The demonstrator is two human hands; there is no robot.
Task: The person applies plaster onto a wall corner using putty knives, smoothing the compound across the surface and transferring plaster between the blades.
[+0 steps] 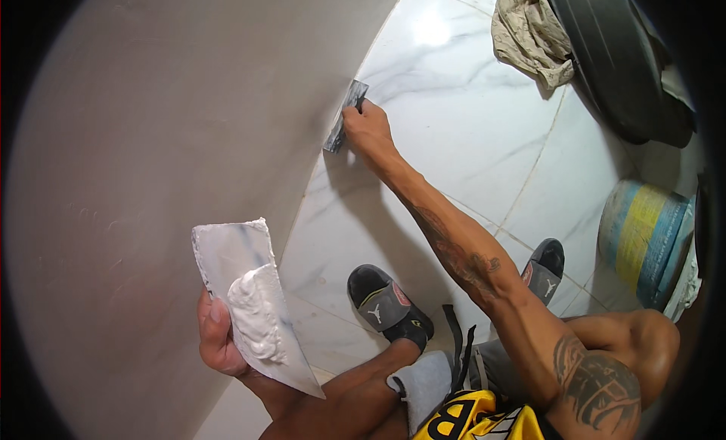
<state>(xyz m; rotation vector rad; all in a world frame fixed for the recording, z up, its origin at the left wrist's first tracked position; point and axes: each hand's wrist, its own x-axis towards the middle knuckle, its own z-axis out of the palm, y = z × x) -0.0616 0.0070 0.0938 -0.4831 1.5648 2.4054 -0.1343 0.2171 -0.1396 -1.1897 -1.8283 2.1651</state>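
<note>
My left hand (219,334) grips a pale flat board (227,251) from its left edge, the thumb lying on top. A thick heap of white putty (259,319) covers the board's middle, and dried white crust lines its edges. Farther ahead, my right hand (369,128) is closed around a putty knife (346,116) with a wide, smeared grey blade. That blade is against the foot of the grey wall (151,137), where it meets the tiled floor. My fingers hide most of the knife's handle.
White marbled tiles (454,130) cover the floor. A blue and yellow bucket (643,240) stands at the right, its rim smeared white. At the far right are a crumpled beige cloth (533,35) and a large black object (616,58). My sandalled feet (386,308) are on the tiles.
</note>
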